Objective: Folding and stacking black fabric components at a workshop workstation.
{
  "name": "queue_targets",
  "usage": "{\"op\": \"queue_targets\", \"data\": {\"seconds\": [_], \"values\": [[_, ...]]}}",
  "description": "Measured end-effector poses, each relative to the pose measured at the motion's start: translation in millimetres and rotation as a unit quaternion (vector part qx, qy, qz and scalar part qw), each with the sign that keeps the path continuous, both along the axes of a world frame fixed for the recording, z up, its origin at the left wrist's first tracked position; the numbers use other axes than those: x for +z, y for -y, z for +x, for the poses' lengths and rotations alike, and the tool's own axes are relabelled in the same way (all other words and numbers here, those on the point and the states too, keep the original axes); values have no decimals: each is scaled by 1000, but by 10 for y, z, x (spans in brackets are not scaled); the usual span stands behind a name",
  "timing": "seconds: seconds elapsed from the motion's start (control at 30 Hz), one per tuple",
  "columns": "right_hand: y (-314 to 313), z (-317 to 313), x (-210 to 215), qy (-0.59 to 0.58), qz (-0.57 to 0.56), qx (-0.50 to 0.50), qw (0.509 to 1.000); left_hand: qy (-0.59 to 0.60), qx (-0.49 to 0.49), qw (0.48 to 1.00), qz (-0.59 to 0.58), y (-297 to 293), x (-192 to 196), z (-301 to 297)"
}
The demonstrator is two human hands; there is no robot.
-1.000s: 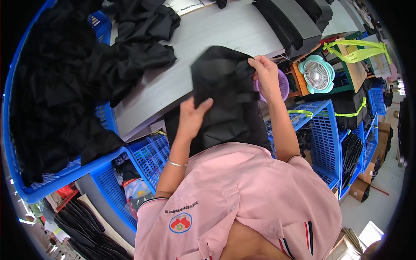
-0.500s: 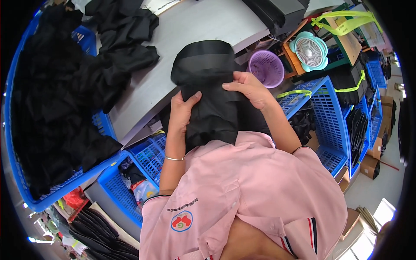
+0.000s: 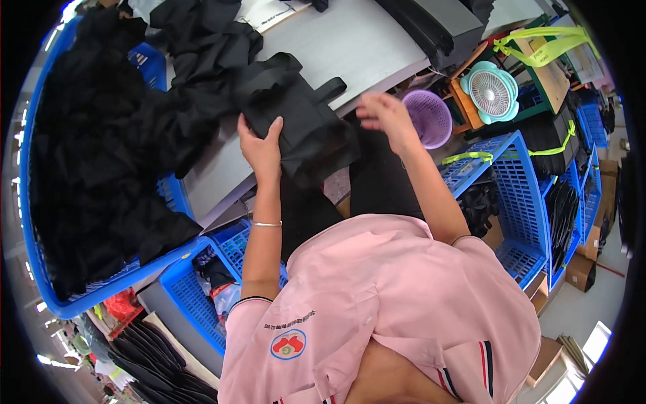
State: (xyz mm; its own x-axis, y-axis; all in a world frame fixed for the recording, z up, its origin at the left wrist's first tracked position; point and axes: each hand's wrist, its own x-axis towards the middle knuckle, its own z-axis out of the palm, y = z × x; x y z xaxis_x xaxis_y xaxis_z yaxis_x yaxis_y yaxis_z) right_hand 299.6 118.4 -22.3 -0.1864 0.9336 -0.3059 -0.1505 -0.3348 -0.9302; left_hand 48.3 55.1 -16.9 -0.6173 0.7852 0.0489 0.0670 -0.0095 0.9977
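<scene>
Grey tabletop (image 3: 367,50), blue crate (image 3: 74,307) left, black cloth (image 3: 304,121) held

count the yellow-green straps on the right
3: a looped strap at upper right, a second strap on a blue basket, a third strap across a dark stack; others may be hidden.

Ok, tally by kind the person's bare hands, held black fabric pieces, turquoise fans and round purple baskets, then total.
Bare left hand and right hand: 2
Held black fabric piece: 1
Turquoise plastic fan: 1
Round purple basket: 1
Total: 5

Left fingers (image 3: 245,130) grip, right fingers (image 3: 375,108) hover free.
</scene>
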Motion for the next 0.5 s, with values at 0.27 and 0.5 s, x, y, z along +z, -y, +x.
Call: {"op": "queue_targets", "data": {"seconds": [0.27,0.5], "values": [[161,-72,-286,-67,-198,129,969,-374,-110,907,159,-210,339,73],[30,-142,-429,-59,-148,137,978,-583,-403,705,-7,-405,-58,-39]]}}
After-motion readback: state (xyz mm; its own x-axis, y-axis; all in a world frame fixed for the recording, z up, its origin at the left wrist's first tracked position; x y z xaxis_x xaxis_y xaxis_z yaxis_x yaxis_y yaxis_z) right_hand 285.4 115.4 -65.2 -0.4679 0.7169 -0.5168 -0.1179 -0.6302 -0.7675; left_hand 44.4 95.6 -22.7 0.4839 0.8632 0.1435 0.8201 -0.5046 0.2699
